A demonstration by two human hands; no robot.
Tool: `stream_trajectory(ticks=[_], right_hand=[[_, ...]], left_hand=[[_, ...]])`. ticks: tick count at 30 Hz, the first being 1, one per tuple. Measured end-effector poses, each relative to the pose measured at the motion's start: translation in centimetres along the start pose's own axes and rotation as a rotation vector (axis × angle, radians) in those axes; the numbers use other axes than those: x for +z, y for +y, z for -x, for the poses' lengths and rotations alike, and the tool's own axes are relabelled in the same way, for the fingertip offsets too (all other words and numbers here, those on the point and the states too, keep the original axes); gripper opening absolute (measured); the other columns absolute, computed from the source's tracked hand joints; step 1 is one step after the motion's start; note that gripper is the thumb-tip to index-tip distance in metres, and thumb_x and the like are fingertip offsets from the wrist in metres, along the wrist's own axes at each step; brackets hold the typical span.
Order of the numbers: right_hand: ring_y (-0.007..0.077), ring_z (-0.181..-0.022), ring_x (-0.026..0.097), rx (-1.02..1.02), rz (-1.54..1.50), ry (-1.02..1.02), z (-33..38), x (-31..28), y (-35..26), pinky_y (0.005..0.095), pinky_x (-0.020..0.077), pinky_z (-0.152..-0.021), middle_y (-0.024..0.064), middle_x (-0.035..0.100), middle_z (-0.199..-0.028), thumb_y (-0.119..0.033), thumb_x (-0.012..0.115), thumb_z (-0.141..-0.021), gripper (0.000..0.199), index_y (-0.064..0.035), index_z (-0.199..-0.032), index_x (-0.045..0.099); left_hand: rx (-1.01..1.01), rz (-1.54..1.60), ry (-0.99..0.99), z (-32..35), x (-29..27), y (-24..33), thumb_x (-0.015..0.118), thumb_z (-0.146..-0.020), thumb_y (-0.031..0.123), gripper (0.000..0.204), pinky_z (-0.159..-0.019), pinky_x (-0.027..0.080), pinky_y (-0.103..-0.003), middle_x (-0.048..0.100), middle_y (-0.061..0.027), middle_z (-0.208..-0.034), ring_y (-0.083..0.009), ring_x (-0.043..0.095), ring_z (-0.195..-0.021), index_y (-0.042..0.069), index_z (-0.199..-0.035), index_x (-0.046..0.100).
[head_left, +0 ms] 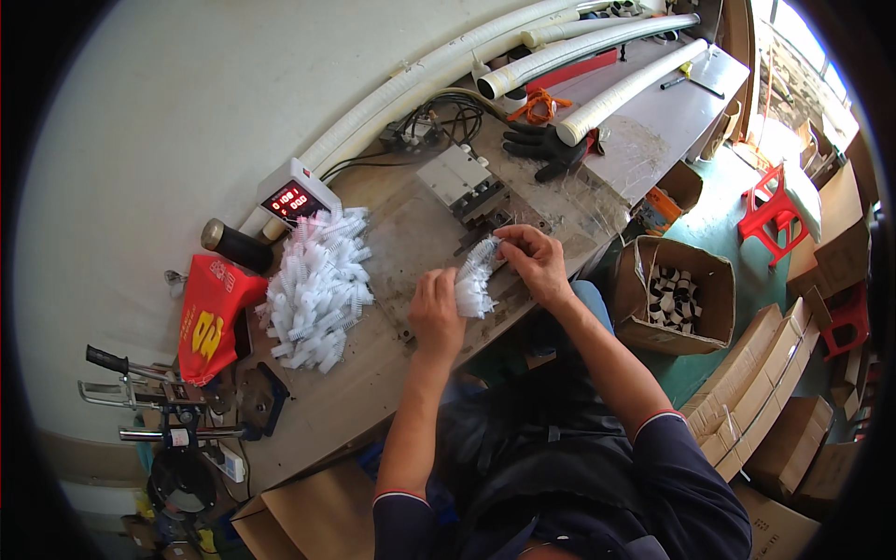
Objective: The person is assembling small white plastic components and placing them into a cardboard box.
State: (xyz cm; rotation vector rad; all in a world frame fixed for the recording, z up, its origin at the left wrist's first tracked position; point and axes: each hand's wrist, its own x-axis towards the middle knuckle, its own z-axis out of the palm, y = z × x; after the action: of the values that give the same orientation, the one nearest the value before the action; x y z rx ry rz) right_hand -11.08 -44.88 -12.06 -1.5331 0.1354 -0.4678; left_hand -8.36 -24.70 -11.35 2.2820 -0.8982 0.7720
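Between my two hands is a white, ribbed, bristly bundle (474, 285), curved and held over the front edge of the workbench. My left hand (436, 308) has its fingers curled against the bundle's left side. At its upper end, my right hand (534, 261) pinches it between thumb and fingers. Just beyond my right hand is a small metal press-like fixture (487, 201) joined to a grey block (455, 175). A large heap of similar white ribbed pieces (319, 289) lies left of my hands.
Behind the heap stand a counter box with red digits (297, 196) and a dark cylinder (235, 245). A red bag (213, 322) is at left. Long white tubes (635, 93) and a black glove (546, 149) lie farther back. An open carton (714, 294) stands at right.
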Motion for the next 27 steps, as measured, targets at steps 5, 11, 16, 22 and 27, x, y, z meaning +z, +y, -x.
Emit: stream_trajectory(ticks=[5,11,16,22,27], right_hand=[[0.0038,-0.071,0.057,0.082,-0.212,-0.181,0.1,-0.9,0.3,0.0201,0.0456,-0.063,0.0004,0.070,-0.089,-0.009,0.072,-0.096,0.021,-0.0010,-0.116,0.072],[0.0056,-0.071,0.058,0.125,-0.268,-0.209,0.0,-1.2,0.6,0.0216,0.0465,-0.064,0.0009,0.070,-0.086,-0.014,0.074,-0.097,0.017,-0.0016,-0.109,0.073],[0.0063,-0.070,0.058,0.181,-0.311,-0.200,-0.3,-1.3,0.6,0.0218,0.0477,-0.065,0.0010,0.070,-0.084,-0.015,0.074,-0.097,0.014,-0.0012,-0.102,0.073],[0.0068,-0.065,0.057,0.224,-0.300,-0.196,-0.3,-1.4,0.3,0.0222,0.0455,-0.061,0.0008,0.067,-0.078,-0.017,0.072,-0.098,0.016,-0.0013,-0.095,0.071],[0.0083,-0.061,0.057,0.269,-0.307,-0.237,-0.7,-2.5,-0.1,0.0242,0.0459,-0.057,0.0018,0.066,-0.076,-0.015,0.071,-0.098,0.017,-0.0006,-0.090,0.070]], left_hand=[[0.126,-0.026,-0.011,-0.1,-0.4,0.5,0.076,-0.078,0.004,0.041,-0.080,0.055,-0.045,0.063,-0.0132,-0.106,-0.0350,0.066,-0.094,0.003,-0.116,0.062],[0.123,0.013,0.008,0.1,-0.3,0.5,0.077,-0.077,0.004,0.041,-0.080,0.056,-0.044,0.063,-0.0127,-0.105,-0.0348,0.066,-0.094,0.004,-0.115,0.063],[0.076,0.071,-0.009,-0.1,0.1,0.6,0.078,-0.078,0.003,0.040,-0.081,0.056,-0.043,0.066,-0.0124,-0.104,-0.0341,0.067,-0.096,0.005,-0.115,0.063],[0.011,0.202,-0.112,-0.4,0.8,1.2,0.077,-0.076,0.006,0.044,-0.082,0.056,-0.043,0.070,-0.0129,-0.102,-0.0344,0.069,-0.096,0.006,-0.118,0.065],[-0.085,0.346,-0.142,-1.0,1.0,1.9,0.077,-0.080,0.004,0.032,-0.078,0.058,-0.040,0.075,-0.0136,-0.098,-0.0328,0.074,-0.090,0.006,-0.111,0.070]])
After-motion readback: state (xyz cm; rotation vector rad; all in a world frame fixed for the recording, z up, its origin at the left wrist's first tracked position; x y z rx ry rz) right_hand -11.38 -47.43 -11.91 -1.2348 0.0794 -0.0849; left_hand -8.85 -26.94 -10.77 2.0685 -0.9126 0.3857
